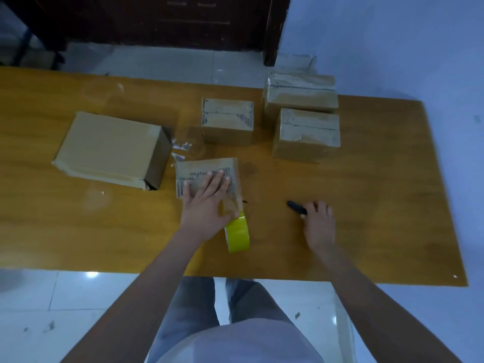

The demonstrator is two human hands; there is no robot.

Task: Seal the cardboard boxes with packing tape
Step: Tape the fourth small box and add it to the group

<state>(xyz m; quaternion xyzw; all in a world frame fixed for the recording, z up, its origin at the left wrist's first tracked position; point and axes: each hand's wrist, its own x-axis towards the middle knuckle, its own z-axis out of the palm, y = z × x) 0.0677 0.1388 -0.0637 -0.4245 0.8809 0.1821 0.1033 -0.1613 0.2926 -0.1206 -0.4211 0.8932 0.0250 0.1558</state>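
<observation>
The left hand (207, 203) lies spread flat on the small box (207, 176), pinning its tape, while the right hand (318, 218) curls around a black cutter (297, 207) for trimming.

My left hand (207, 203) covers the near part of the small box (207, 176) at frame centre, so I cannot read its printed strip there. My right hand (318, 221) hides the rear of the black tool (296, 207) at centre right; I cannot tell what tool it is. The dark furniture (157, 19) along the top is cut off by the frame edge. The box (294, 62) at upper right is partly hidden behind the stacked one (300, 93).
</observation>
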